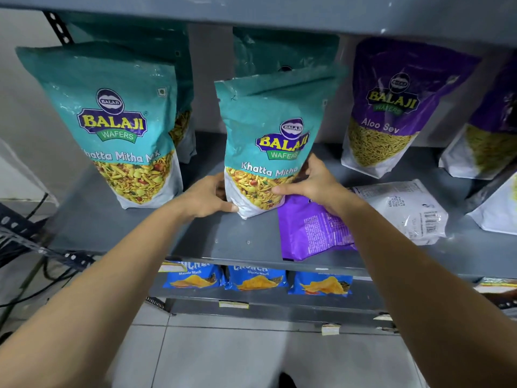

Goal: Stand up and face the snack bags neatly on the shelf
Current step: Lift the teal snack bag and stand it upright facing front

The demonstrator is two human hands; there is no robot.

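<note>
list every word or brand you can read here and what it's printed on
"BALAJI WAFERS", "Khatta Mitha Mix": left teal bag
"BALAJI WAFERS", "Khatta Mitha": teal bag held by left hand and right hand
"BALAJI", "Aloo Sev": purple bag
"Masala Masti": blue chip bags
Fallen purple bag, fallen white bag: print too small

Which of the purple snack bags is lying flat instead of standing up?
The purple bag at the shelf's front edge, under the right hand. It lies back side up, while the Aloo Sev bag behind stands upright, facing out.
</note>
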